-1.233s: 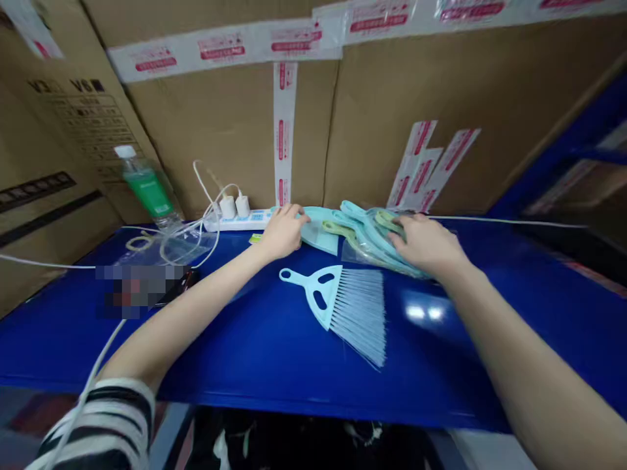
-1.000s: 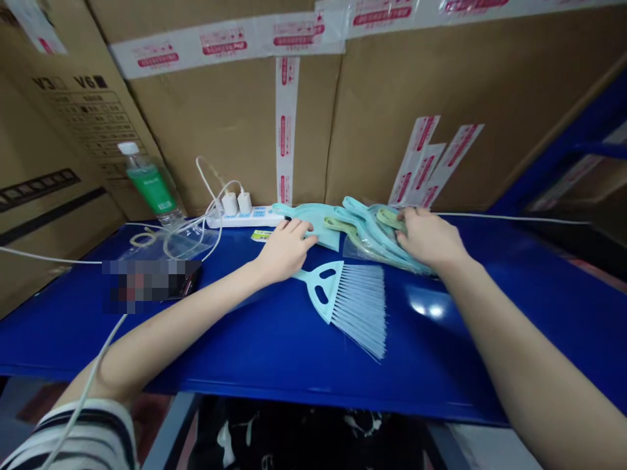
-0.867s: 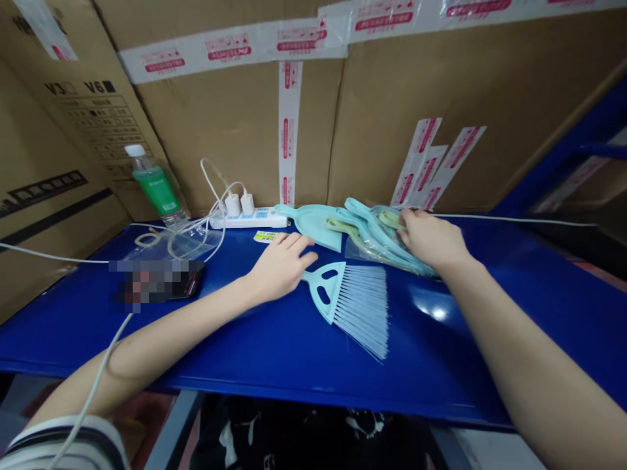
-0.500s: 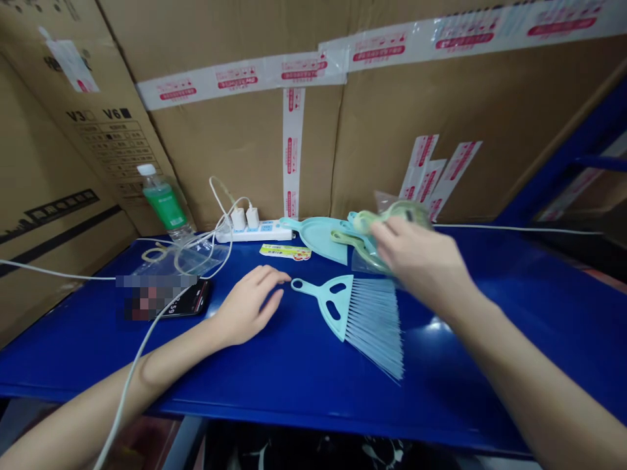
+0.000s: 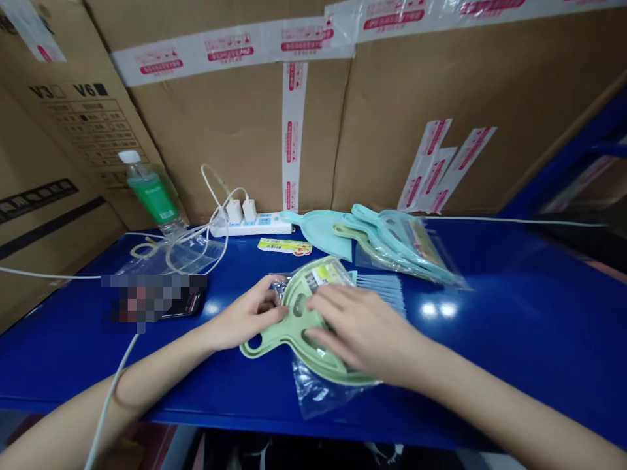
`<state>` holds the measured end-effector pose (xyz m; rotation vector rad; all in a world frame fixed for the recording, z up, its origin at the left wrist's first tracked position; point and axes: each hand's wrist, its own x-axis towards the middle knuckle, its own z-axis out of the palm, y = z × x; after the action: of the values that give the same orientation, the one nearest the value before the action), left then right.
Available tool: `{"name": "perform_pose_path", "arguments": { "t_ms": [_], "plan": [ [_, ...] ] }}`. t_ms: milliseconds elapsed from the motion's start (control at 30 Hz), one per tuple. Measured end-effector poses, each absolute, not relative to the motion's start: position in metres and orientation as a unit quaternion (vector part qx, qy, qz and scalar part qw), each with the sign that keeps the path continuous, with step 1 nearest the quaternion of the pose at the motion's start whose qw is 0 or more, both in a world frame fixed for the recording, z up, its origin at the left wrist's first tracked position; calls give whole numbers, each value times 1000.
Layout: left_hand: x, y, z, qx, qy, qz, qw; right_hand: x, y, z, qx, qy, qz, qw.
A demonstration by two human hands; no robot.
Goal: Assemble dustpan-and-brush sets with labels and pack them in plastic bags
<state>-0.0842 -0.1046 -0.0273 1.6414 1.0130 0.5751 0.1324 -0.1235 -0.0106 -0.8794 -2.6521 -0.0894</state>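
Note:
A light green dustpan and brush set (image 5: 289, 326) in a clear plastic bag (image 5: 313, 391) lies in front of me, its ringed handle pointing left. My left hand (image 5: 252, 316) grips its left edge, thumb on top and fingers behind. Over its middle rests my right hand (image 5: 360, 326), slightly blurred, thumb apart from the fingers. Beneath the set, a light blue brush (image 5: 382, 287) is mostly covered, with bristles showing at the right. Behind stand out a light blue dustpan (image 5: 326, 232) and a bagged pile of blue and green sets (image 5: 401, 241).
On the blue tabletop (image 5: 514, 326), a white power strip (image 5: 274, 224) with plugs and loose cables sits at the back. A label card (image 5: 284, 247), a phone (image 5: 189, 300) and a green-labelled bottle (image 5: 154, 196) are nearby. Cardboard (image 5: 235, 130) walls the back.
My right hand has brought the bagged green set from the back pile to the front, over the blue brush. My left hand has closed on its edge. The view has shifted slightly.

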Motion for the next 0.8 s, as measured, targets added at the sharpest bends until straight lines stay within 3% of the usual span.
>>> {"name": "perform_pose_path", "arguments": {
  "t_ms": [100,233,467,800],
  "plan": [
    [-89,-103,-22,737,448,229,451,152,-115,3,-414,-901,75,110],
    [-95,-101,-16,793,493,169,314,157,-121,9,-407,-889,207,26],
    [-93,-102,-12,830,555,46,26,146,-140,5,-353,-906,233,18],
    [-91,-102,-18,846,530,5,-58,147,-138,-2,-307,-914,265,6]
  ]
}}
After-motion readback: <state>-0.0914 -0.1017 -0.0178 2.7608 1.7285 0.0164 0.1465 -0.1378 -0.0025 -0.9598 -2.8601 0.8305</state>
